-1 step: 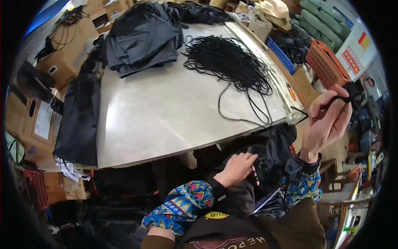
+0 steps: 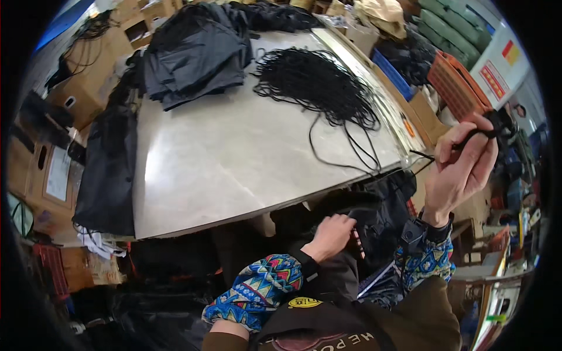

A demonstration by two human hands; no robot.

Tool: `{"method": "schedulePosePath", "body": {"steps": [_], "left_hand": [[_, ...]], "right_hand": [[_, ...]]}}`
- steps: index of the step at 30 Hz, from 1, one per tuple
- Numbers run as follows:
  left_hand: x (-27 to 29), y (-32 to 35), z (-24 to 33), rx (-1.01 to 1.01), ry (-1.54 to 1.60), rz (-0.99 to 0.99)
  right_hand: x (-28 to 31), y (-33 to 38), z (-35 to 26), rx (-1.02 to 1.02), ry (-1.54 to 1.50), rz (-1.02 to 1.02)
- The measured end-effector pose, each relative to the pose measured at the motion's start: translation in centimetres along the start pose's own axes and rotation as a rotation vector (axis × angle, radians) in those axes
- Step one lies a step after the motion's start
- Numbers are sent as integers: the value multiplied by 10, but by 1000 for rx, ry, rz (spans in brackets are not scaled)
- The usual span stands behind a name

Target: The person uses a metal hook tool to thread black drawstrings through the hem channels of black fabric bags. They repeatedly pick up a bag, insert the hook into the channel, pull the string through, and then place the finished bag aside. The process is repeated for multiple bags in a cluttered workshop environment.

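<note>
My right hand (image 2: pixel 462 169) is raised beyond the table's right corner and pinches the end of a black cord (image 2: pixel 489 130) between thumb and fingers. A thin strand of it (image 2: pixel 422 155) trails back toward the table edge. My left hand (image 2: pixel 331 234) is low, just under the near table edge, gripping a piece of black fabric (image 2: pixel 383 213) that lies in my lap. A loose heap of black cords (image 2: pixel 310 82) lies on the grey table (image 2: pixel 222 164) at the far right, with a few strands straying toward me.
A pile of folded black garments (image 2: pixel 199 52) sits at the table's far left. More black fabric (image 2: pixel 108 169) hangs over its left edge. Cardboard boxes (image 2: pixel 88 82) stand left; an orange crate (image 2: pixel 456 88), a blue bin (image 2: pixel 392 73) and green bundles (image 2: pixel 462 29) crowd the right.
</note>
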State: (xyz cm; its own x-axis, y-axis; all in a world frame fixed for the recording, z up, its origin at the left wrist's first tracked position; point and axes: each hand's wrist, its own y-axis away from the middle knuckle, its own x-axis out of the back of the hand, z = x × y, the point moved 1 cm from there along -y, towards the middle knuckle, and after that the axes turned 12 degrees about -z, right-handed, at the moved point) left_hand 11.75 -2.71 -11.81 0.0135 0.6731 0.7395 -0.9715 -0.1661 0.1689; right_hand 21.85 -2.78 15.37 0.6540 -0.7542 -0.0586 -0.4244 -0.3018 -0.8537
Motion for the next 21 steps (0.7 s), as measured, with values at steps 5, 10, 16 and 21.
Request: {"method": "schedulePosePath", "body": {"steps": [5, 10, 16, 21], "left_hand": [[4, 5, 31, -62, 63, 630], [57, -7, 47, -128, -262, 632], [63, -7, 21, -279, -32, 497], [101, 51, 35, -360, 148, 585]], "right_hand": [[20, -13, -15, 29, -159, -61], [22, -22, -37, 63, -295, -163], [48, -31, -45, 221, -163, -71], [78, -36, -27, 595, 741, -104]]}}
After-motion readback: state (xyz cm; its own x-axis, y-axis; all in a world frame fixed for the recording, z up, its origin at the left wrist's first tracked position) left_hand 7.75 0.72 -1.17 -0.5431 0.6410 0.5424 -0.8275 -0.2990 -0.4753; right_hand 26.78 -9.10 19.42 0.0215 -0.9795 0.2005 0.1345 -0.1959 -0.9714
